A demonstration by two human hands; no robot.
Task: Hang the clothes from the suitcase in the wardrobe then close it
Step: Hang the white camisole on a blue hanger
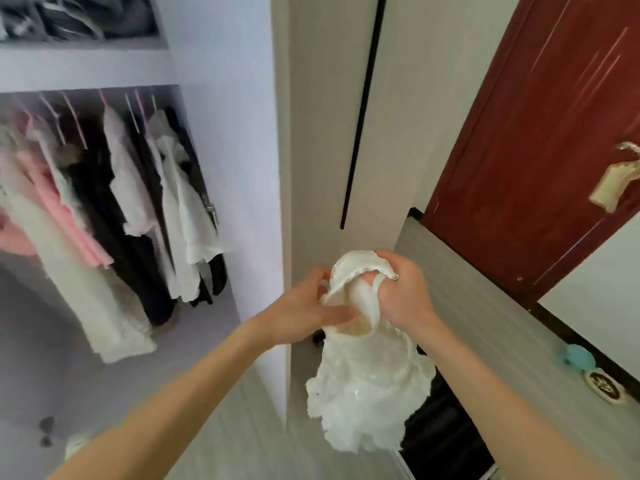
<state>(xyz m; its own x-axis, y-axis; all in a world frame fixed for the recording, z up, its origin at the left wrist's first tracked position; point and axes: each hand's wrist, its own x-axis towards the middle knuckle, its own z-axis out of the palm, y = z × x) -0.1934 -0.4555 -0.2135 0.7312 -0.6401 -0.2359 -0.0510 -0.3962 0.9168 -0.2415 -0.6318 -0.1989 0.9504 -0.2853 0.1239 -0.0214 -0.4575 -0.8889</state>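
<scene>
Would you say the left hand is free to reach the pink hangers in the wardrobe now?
Probably not yet: left hand and right hand both hold the white garment, though the open wardrobe leaves the pink hangers unblocked.

— What sort of place is this?
— A home, a bedroom by the look of it. Left of the fingers point(337, 311) stands an open wardrobe point(225, 133) with clothes point(128, 181) on hangers.
— Anything else?
— Up to their right, a red-brown room door point(519, 150) with a brass handle point(616, 185).

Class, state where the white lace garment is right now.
Lower centre of the head view: the white lace garment hangs from the left hand and right hand, before the pale wardrobe door.
</scene>
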